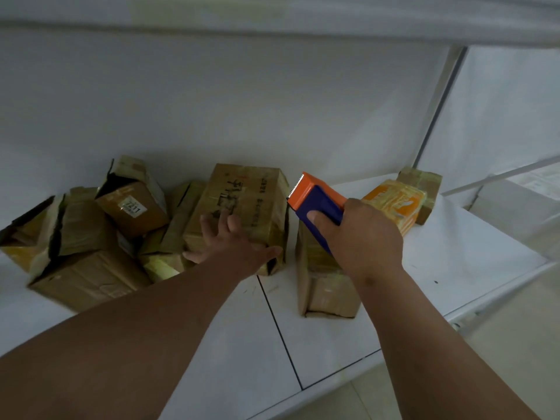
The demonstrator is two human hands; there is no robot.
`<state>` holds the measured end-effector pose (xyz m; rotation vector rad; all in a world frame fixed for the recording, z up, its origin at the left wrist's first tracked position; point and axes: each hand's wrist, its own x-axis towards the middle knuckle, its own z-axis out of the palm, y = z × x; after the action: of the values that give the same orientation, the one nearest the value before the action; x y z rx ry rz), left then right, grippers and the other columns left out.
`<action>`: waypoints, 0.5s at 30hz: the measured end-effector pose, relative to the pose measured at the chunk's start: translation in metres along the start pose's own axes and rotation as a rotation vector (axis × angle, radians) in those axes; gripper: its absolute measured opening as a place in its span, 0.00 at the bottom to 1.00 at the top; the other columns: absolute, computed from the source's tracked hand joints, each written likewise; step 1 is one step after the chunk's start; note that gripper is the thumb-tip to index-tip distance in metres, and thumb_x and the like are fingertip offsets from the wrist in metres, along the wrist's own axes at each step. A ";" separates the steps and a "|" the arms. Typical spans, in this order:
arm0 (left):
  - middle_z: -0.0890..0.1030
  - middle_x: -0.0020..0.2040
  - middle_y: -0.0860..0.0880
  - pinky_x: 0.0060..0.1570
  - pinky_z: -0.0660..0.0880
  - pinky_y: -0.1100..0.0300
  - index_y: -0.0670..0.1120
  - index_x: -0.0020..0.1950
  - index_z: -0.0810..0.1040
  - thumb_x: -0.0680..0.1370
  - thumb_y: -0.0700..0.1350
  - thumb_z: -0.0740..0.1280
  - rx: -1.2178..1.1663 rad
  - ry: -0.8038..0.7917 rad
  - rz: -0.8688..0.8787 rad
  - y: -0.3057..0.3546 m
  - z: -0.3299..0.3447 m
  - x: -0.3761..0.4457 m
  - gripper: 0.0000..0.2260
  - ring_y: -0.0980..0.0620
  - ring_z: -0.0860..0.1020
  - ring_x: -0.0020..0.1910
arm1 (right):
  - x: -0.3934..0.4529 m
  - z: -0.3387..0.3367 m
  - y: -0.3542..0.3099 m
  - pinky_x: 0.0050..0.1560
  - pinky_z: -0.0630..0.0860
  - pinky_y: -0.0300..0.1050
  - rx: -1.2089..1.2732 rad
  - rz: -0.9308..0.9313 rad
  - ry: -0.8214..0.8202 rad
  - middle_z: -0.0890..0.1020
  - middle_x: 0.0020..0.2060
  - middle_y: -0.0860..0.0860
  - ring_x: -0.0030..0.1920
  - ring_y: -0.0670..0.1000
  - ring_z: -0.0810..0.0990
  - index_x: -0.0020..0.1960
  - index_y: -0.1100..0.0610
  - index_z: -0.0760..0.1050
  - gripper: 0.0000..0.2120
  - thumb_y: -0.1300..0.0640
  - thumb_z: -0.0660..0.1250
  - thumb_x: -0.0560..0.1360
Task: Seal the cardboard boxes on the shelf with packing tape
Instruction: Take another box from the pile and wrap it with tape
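Both hands are reaching over the white shelf (348,334). Left hand (230,241) is lying flat with fingers spread on the near end of a printed cardboard box (242,207), thumb stretching along its front edge — nothing curled round it. Right hand (360,237) is gripping a tape dispenser (315,204), thumb pressing on its blue body, the orange toothed cutter end pointing up and away; the tape roll itself is hiding behind the palm. The dispenser is hovering over a second, narrower box (327,286) standing just right of the printed one, and the wrist is covering much of that box's top, so whether its flaps are taped is hard to tell.

To the left, a heap of crumpled boxes (81,237) is leaning together, several with flaps gaping open — one is showing a white label (133,206) with digits. Farther right, an orange-and-yellow wrapped packet (397,204) is sitting against a small taped box (424,189) near the shelf's back corner. Print on the boxes is blurring too much to read. An upper shelf (272,25) is cutting across the top.
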<state>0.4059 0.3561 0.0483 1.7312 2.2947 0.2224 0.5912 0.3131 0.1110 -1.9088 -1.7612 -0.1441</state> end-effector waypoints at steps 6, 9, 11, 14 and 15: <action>0.53 0.79 0.48 0.75 0.50 0.44 0.49 0.80 0.46 0.74 0.66 0.62 -0.017 0.113 0.199 -0.015 -0.008 0.012 0.43 0.43 0.44 0.78 | 0.013 0.004 -0.001 0.41 0.79 0.53 0.033 -0.026 0.050 0.81 0.42 0.53 0.40 0.55 0.80 0.50 0.55 0.74 0.28 0.30 0.56 0.73; 0.53 0.80 0.50 0.76 0.53 0.47 0.50 0.80 0.49 0.74 0.65 0.61 0.012 0.118 0.294 -0.033 -0.011 0.009 0.41 0.47 0.46 0.78 | 0.017 0.000 -0.004 0.40 0.77 0.50 0.062 -0.034 0.083 0.81 0.42 0.54 0.40 0.56 0.80 0.49 0.56 0.74 0.28 0.31 0.57 0.73; 0.52 0.80 0.54 0.74 0.58 0.48 0.52 0.80 0.51 0.71 0.66 0.62 -0.018 0.075 0.326 -0.051 -0.010 0.003 0.43 0.51 0.46 0.78 | 0.017 -0.004 -0.007 0.38 0.74 0.46 0.097 -0.035 0.092 0.81 0.42 0.55 0.40 0.56 0.79 0.50 0.57 0.75 0.28 0.32 0.57 0.73; 0.52 0.79 0.60 0.75 0.55 0.56 0.53 0.80 0.53 0.63 0.71 0.56 -0.014 0.056 0.464 -0.079 -0.017 -0.020 0.48 0.58 0.47 0.77 | 0.011 -0.009 -0.014 0.38 0.69 0.44 0.145 -0.048 0.060 0.81 0.45 0.54 0.42 0.54 0.77 0.52 0.57 0.75 0.27 0.33 0.59 0.73; 0.53 0.77 0.62 0.74 0.53 0.59 0.53 0.79 0.54 0.62 0.72 0.54 -0.043 0.052 0.509 -0.088 -0.021 -0.029 0.48 0.61 0.48 0.76 | 0.008 -0.011 -0.017 0.39 0.69 0.44 0.160 -0.057 0.043 0.81 0.46 0.54 0.42 0.53 0.77 0.53 0.57 0.74 0.27 0.33 0.59 0.74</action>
<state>0.3266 0.3041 0.0473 2.2789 1.8213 0.4095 0.5793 0.3150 0.1287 -1.7307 -1.7450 -0.0623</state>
